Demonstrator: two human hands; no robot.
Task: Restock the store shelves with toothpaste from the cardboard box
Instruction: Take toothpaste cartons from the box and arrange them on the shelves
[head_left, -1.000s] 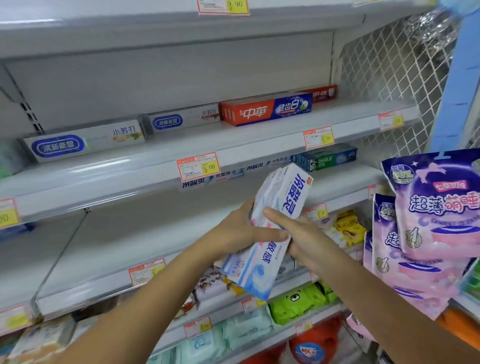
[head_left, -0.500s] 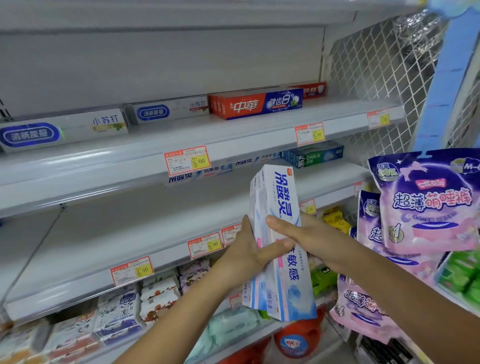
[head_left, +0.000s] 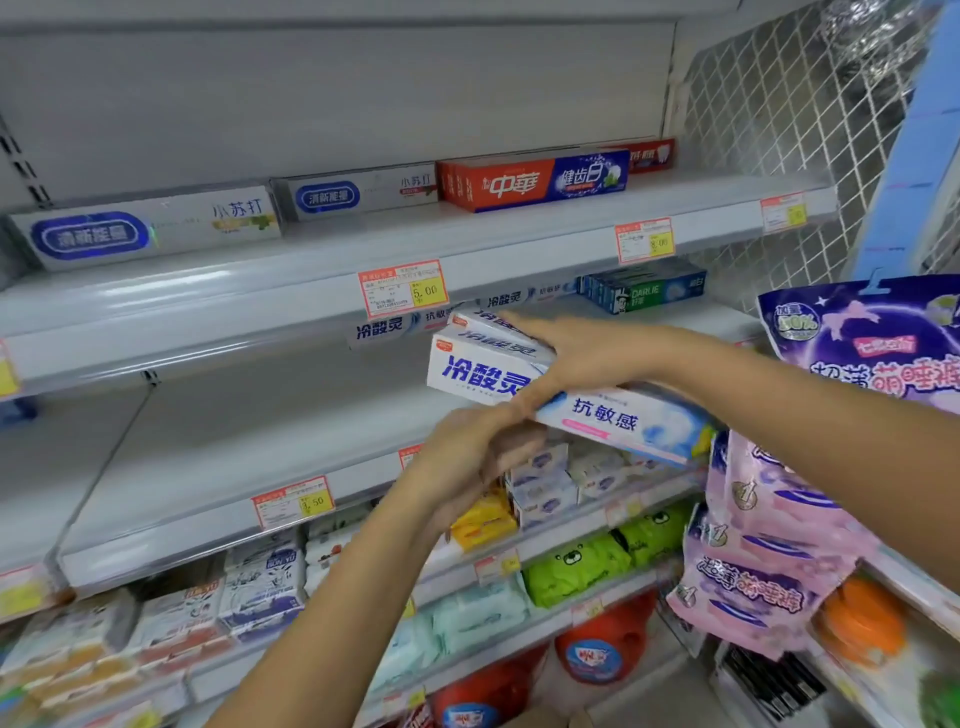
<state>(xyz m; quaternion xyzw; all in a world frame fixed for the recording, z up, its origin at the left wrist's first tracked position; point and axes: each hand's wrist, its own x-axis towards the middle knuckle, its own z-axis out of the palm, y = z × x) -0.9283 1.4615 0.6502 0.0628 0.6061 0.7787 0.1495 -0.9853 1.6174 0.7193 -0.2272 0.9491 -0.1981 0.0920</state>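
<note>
Frame centre: my right hand clamps the white-and-blue cardboard toothpaste cartons, left hand beneath, grip indeterminate; I judge placement on the grey metal shelf outstanding.

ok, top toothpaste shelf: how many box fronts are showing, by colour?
Silver box with blue oval: 2
Red-and-blue box: 1
Red box, partly hidden behind it: 1
Total: 4 fronts; any rows behind them can't be counted.

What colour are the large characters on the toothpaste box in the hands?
Blue, on the white toothpaste box; the head view shows it best.
</note>
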